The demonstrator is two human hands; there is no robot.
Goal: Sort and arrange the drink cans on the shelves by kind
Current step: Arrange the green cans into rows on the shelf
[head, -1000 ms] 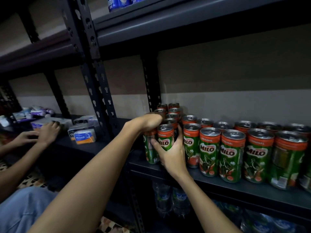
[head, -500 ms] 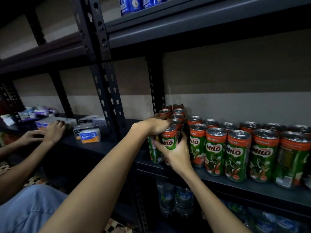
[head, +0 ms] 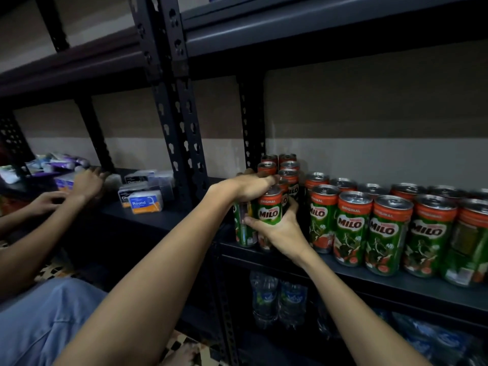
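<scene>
While your right grip [head: 281, 228] wraps the front Milo can [head: 268, 211] on the shelf [head: 396, 282], your left grip [head: 250, 184] clamps its top, beside the row [head: 383, 228].

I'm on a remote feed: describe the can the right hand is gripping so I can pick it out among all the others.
Find the dark shelf lined with green Milo cans and go to its left end, beside the punched upright post. There the right hand wraps a can from below while the left hand covers the tops. It alone has fingers around it; the row of cans to its right stands untouched.
</scene>
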